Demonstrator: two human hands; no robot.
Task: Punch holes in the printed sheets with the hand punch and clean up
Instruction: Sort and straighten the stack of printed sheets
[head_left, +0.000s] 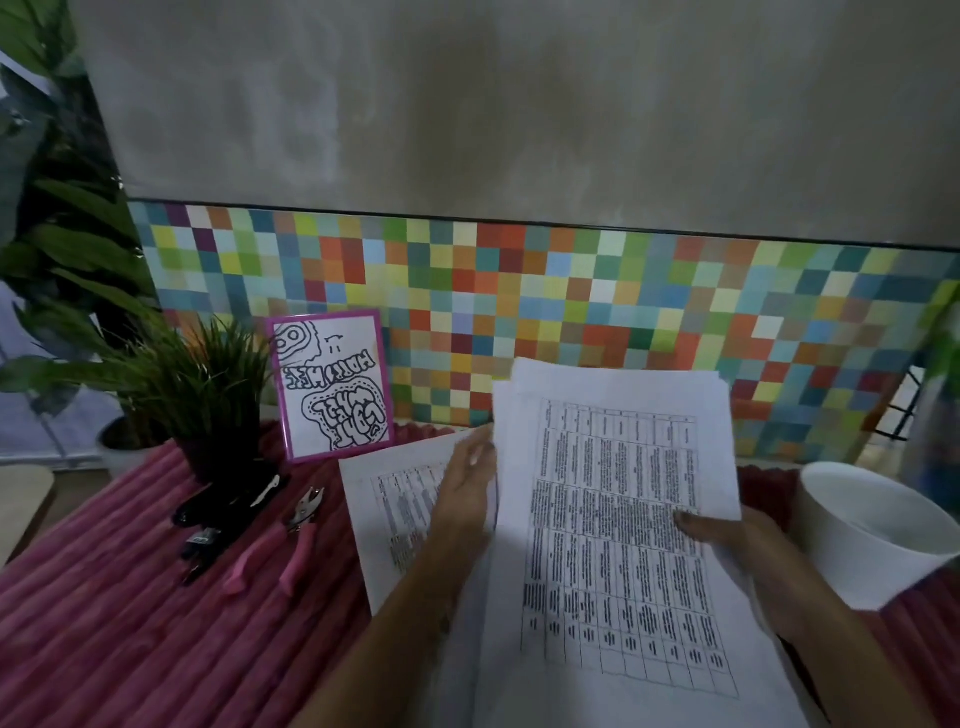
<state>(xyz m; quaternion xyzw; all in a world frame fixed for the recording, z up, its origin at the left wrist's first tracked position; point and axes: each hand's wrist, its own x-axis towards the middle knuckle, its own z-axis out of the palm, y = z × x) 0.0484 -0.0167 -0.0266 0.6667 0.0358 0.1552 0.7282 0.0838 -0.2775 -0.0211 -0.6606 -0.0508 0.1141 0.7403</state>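
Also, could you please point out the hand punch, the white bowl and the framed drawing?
hand punch (298, 556), head view, a pink handle.
white bowl (852, 566), head view, outer wall.
framed drawing (332, 387), head view, middle of the picture.

R hand (748, 558) grips sheet stack (613, 519), L hand (467, 486) at edge; punch (300, 525) on cloth (130, 623).

Left hand (466, 491) perhaps flat, right hand (732, 538) curled.

A: Any txt legible?
B: Pink-framed card (332, 387): black bubble letters, 2 lines, look flipped, so can't make out the words.
A: And the printed sheets (613, 519)?
B: Tables w/ tiny print, too small & blurred to read. So nothing legible, really.
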